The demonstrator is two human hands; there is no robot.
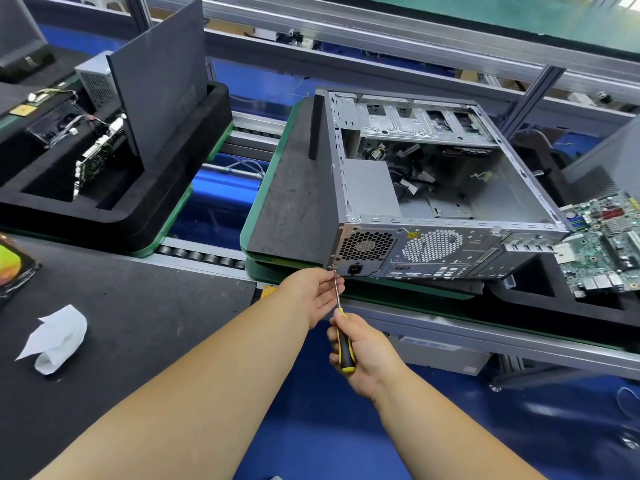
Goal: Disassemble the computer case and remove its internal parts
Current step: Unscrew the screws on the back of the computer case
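An open grey computer case [512,188] lies on its side on a dark pad [287,202], rear panel toward me. The power supply [370,192] sits in its near left corner, with loose cables behind it. My right hand [363,348] grips the black and yellow handle of a screwdriver [344,344]. The tip of the screwdriver meets a screw at the rear panel's lower left corner, beside the power socket [355,269]. My left hand [317,294] pinches the metal shaft just below the tip.
A removed motherboard [602,244] lies in a black foam tray at the right. At the left, another foam tray [145,188] holds a side panel [159,77], circuit boards and a power supply. A crumpled white cloth [57,337] lies on the near table. Conveyor rollers run between.
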